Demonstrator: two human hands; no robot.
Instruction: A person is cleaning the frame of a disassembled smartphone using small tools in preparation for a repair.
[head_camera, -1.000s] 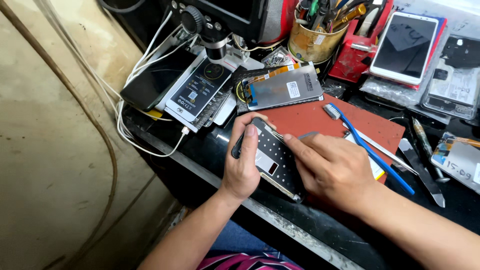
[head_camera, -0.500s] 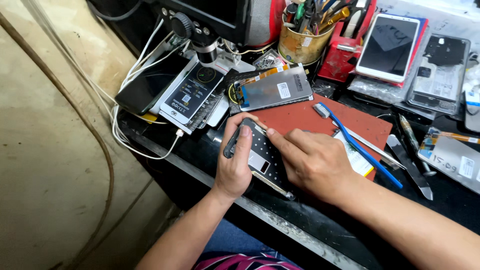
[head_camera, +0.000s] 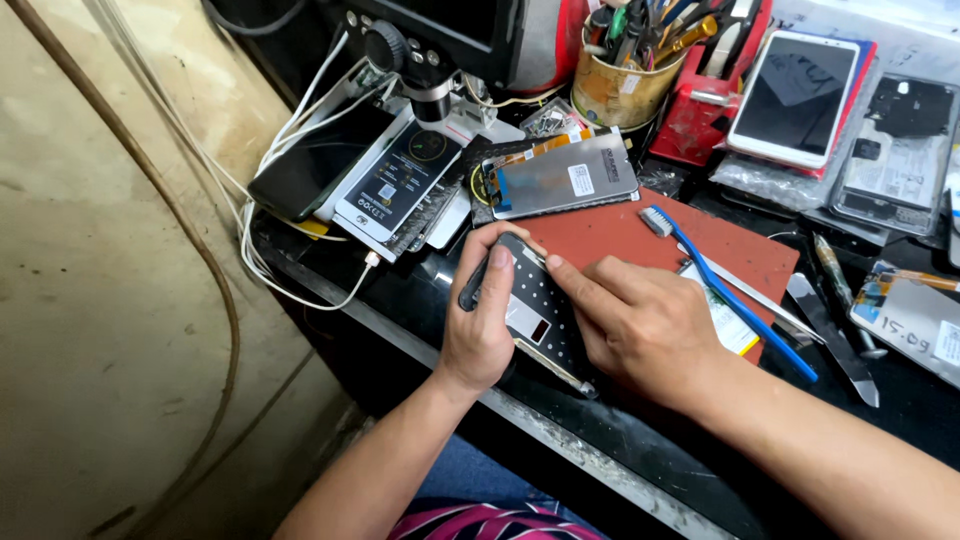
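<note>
Centrally, left hand (head_camera: 478, 335) grasping dark phone panel (head_camera: 532, 312), right hand (head_camera: 640, 325) touching its white label (head_camera: 527, 320).

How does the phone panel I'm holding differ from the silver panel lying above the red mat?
The held panel is dark and dotted with small holes; the silver panel is pale grey and plain with a small white sticker. The held panel is gripped by the left hand and touched by the right hand; the silver panel lies untouched. Both are flat rectangles.
</note>
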